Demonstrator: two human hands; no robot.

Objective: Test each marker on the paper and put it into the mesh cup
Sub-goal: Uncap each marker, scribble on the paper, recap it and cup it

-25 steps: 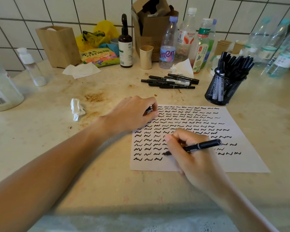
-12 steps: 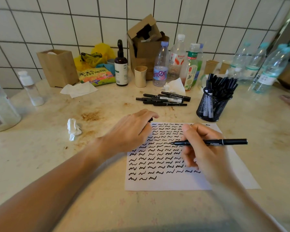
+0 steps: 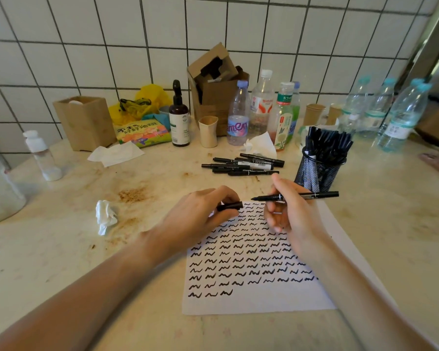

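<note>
Over the near-top edge of the paper (image 3: 251, 300), the left hand (image 3: 198, 219) pinches a black cap (image 3: 230, 206) with its open mouth turned right, while the right hand (image 3: 292, 214) pinches the marker (image 3: 294, 196) mid-barrel. The marker lies level, its long axis running left to right, its bare tip pointing left at the cap, just apart and nearly in line with it; capping looks like a short straight push together. Beyond the paper, just right of the marker's tail, stands the mesh cup (image 3: 317, 173), nearer the right-hand grip, with the untested markers (image 3: 243, 164) lying on the table (image 3: 61, 249) left of the cup.
</note>
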